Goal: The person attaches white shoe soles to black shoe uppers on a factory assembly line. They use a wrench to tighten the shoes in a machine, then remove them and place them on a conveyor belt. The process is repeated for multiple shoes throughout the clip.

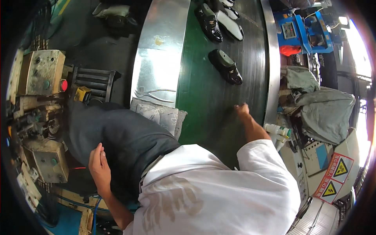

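Note:
My right hand (243, 110) reaches out over the green conveyor belt (199, 94), its fingertips a little apart and nothing visible between them. A glossy black shoe (233, 74) with a pale insole stands on the belt just beyond that hand, not touched by it. Farther along are another black shoe (210, 24) and one lying with its white sole (230, 25) showing; more shoes are partly cut off at the top edge. My left hand (100, 167) hangs beside my dark trousers, fingers stretched out and holding nothing.
A metal ledge (160, 58) borders the belt on the left, with pincers (154, 94) and a grey patterned cushion (156, 114) on it. Machine control boxes (43, 72) stand at left. At right are a metal rail (273, 58), a white bottle (277, 129) and cloth-covered equipment (327, 111).

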`<state>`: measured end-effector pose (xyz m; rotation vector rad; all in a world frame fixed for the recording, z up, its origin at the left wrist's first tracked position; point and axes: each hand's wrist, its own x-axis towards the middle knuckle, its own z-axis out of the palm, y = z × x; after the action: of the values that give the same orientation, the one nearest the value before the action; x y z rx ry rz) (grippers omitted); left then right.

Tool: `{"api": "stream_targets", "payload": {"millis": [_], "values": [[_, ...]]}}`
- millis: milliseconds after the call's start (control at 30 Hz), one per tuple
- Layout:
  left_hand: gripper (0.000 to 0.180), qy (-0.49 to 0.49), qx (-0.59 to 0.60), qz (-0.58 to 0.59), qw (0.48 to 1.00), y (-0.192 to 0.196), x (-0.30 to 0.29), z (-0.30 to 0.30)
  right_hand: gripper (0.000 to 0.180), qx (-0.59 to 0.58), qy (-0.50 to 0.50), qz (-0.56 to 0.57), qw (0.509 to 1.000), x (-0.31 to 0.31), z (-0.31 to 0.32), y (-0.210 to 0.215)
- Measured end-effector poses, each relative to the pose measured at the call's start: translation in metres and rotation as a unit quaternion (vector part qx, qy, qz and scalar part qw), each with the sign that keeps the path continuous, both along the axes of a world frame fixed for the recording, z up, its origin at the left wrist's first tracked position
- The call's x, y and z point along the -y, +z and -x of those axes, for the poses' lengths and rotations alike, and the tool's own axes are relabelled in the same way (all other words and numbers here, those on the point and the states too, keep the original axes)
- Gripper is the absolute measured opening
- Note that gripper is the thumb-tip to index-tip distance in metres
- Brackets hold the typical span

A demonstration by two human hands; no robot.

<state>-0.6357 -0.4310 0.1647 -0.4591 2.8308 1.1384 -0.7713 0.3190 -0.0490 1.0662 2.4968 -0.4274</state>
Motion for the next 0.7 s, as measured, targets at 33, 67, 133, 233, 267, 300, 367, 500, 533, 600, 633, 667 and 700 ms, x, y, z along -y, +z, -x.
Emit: {"api": "stream_targets", "payload": {"millis": [33, 67, 133, 233, 267, 300, 367, 500, 533, 600, 633, 667, 700], "values": [[0.029, -0.014, 0.011, 0.007, 1.0, 0.004, -0.001, 0.01, 0.088, -0.04, 0.01, -0.016, 0.999, 0.0, 0.013, 0.012], [0.028, -0.024, 0.019, 0.01, 0.999, 0.006, -0.003, 0.019, 0.1, -0.081, 0.036, -0.022, 0.996, -0.003, 0.031, 0.019], [0.028, -0.048, 0.017, 0.025, 0.998, 0.007, -0.005, 0.033, 0.116, -0.169, 0.143, -0.041, 0.974, -0.002, 0.091, 0.022], [0.028, -0.069, 0.008, 0.039, 0.997, 0.012, -0.015, 0.057, 0.101, -0.228, 0.306, 0.069, 0.922, 0.055, 0.191, 0.032], [0.027, -0.073, 0.002, 0.039, 0.997, 0.014, -0.021, 0.066, 0.098, -0.197, 0.271, 0.078, 0.939, 0.07, 0.201, 0.036], [0.027, -0.074, -0.007, 0.031, 0.997, 0.012, -0.026, 0.069, 0.095, -0.165, 0.241, 0.084, 0.953, 0.084, 0.211, 0.04], [0.027, -0.082, -0.032, 0.011, 0.996, 0.005, -0.037, 0.079, 0.088, -0.121, 0.181, 0.165, 0.962, 0.104, 0.218, 0.05], [0.029, -0.097, -0.085, -0.13, 0.983, -0.003, -0.053, 0.11, 0.073, -0.143, -0.024, 0.53, 0.836, 0.144, 0.183, 0.054], [0.03, -0.081, -0.106, -0.144, 0.981, -0.004, -0.054, 0.12, 0.072, -0.115, -0.077, 0.582, 0.801, 0.165, 0.175, 0.054], [0.032, -0.049, -0.13, -0.165, 0.977, -0.005, -0.052, 0.13, 0.072, -0.059, -0.112, 0.671, 0.73, 0.239, 0.153, 0.085], [0.036, -0.018, -0.136, -0.223, 0.965, -0.013, -0.049, 0.139, 0.072, -0.047, -0.129, 0.697, 0.704, 0.252, 0.146, 0.073], [0.045, 0.002, -0.108, -0.286, 0.952, -0.015, -0.041, 0.144, 0.072, -0.028, -0.137, 0.739, 0.659, 0.288, 0.14, 0.077], [0.05, 0.019, -0.125, -0.332, 0.935, -0.013, -0.036, 0.151, 0.073, 0.029, -0.128, 0.782, 0.61, 0.329, 0.133, 0.093]]}}
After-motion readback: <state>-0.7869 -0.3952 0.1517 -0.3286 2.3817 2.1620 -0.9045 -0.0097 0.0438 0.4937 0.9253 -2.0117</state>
